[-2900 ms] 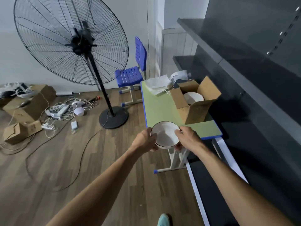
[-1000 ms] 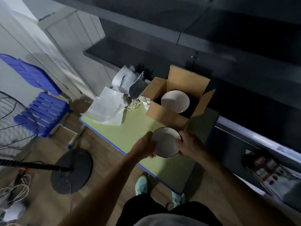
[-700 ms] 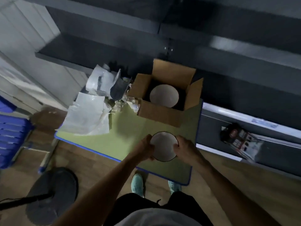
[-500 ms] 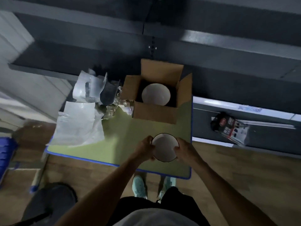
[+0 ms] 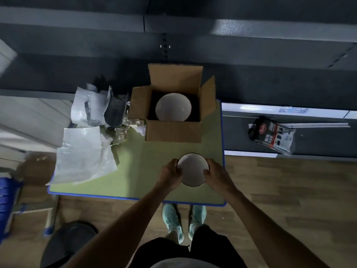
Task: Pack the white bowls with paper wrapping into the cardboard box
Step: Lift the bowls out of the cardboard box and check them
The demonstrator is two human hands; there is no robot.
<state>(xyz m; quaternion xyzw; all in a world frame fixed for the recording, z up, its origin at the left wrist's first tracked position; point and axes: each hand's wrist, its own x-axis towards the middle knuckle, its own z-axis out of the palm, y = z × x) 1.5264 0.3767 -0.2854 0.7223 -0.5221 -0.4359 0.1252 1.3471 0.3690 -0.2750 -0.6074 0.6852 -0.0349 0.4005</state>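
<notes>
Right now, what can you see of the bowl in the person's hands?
The bowl is round, white inside with a thin dark rim, seemingly ceramic, bare of paper, opening upward. It is over the near right corner of the green table. The left hand grips its left edge, the right hand its right.

The bowl point(image 5: 193, 169) is gleaming smooth, glazed white, the box point(image 5: 173, 131) at twelve o'clock is showing matt brown cardboard, and crinkled paper point(image 5: 83, 155) at ten o'clock is lying on the matt green table point(image 5: 135, 171).
</notes>
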